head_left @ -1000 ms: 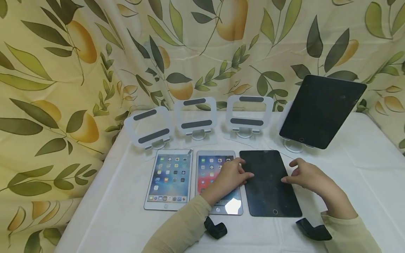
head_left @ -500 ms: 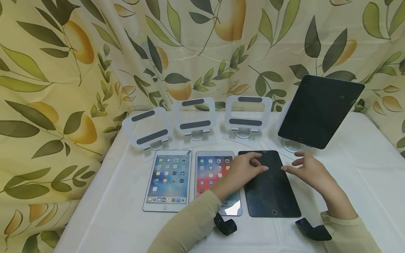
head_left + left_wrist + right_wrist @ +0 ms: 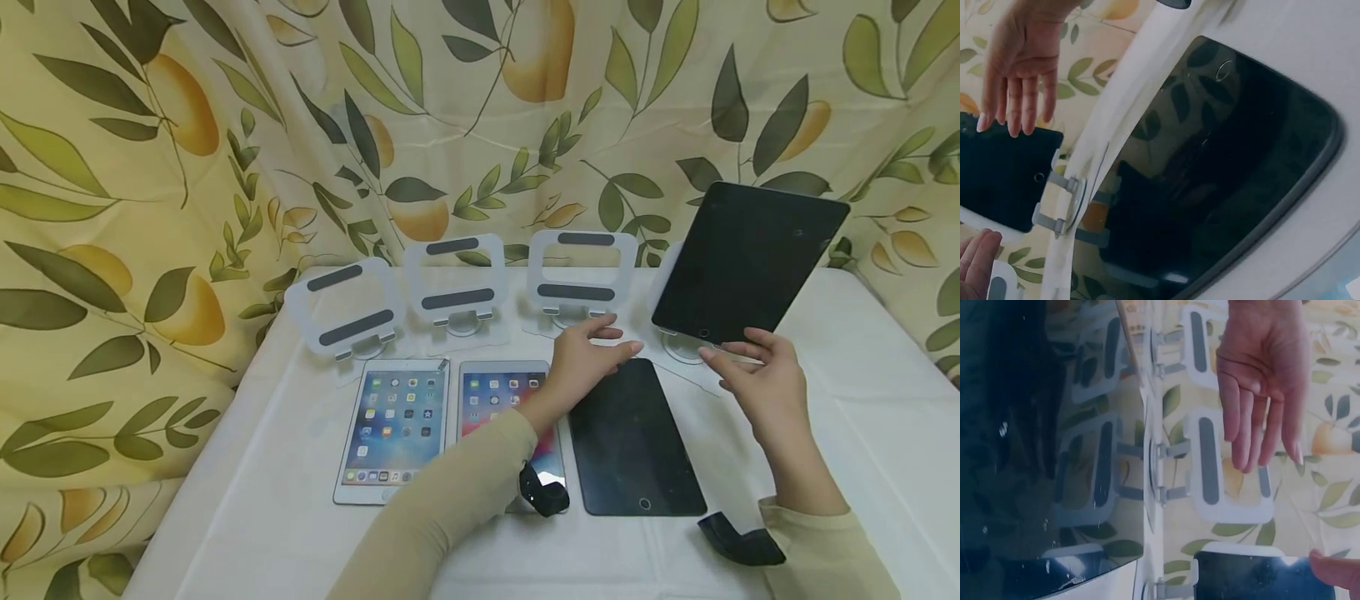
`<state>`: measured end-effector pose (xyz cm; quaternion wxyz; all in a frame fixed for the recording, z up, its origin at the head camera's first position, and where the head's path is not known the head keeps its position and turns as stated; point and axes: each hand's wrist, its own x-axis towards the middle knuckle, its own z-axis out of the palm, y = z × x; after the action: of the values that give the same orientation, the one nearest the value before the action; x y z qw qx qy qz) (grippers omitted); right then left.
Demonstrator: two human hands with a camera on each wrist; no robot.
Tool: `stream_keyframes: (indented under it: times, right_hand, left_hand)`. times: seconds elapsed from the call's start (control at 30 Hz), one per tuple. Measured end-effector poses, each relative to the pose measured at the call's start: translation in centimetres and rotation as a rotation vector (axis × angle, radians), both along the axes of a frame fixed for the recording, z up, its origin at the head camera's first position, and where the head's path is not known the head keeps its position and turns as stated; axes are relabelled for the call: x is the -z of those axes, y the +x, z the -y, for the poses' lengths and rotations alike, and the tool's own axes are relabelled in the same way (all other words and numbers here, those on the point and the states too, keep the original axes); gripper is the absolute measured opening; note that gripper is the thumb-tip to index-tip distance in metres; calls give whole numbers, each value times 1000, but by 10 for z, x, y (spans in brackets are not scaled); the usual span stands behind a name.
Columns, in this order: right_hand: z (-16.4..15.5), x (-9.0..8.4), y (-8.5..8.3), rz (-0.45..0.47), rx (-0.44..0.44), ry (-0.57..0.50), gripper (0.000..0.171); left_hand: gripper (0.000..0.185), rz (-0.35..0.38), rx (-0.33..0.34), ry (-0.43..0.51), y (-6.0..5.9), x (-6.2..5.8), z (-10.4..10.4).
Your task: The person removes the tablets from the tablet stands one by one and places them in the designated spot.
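Nearest you, the dark tablet (image 3: 633, 437) lies flat on the white table (image 3: 862, 433), screen off, just right of two lit tablets (image 3: 393, 429), the nearer of which your left sleeve partly covers. Your left hand (image 3: 588, 360) hovers over the dark tablet's far edge with fingers straight and relaxed, gripping nothing; your right hand (image 3: 757, 375) is likewise spread and empty, its fingertips close under the lower edge of the large tablet (image 3: 746, 262) propped on its stand (image 3: 684, 348). Behind the flat tablets stand three empty stands (image 3: 581, 275). I judge the main risk to be that propped tablet: a nudge from your right fingers could tip it off the stand's small lips. Your left forearm could also drag across the middle lit tablet and shift it. The left wrist view shows the stand's clips (image 3: 1063, 200) gripping the large tablet's bottom edge, which the head view barely resolves; the right wrist view shows your left hand's straight fingers (image 3: 1254, 419) clearly, and stand reflections on the dark glass.
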<state>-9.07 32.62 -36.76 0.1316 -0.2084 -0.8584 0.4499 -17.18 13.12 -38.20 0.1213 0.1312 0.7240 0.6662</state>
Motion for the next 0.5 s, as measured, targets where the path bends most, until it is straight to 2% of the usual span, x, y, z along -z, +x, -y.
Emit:
stream_keyframes:
  times: [0.13,0.33,0.5]
  right_hand:
    - [1,-9,-1,-23,76,-29,78]
    - [-12,-4,-7,-132,216,-79,63]
    - [-19,-8,-11,-179,329,-84,56]
  left_hand:
    - [55,-28,23,-22,-10,-5,-9]
    - [58,-148,102,-66,-23,-9,-24]
    - [63,-301,166,-273,-29,-14,-37]
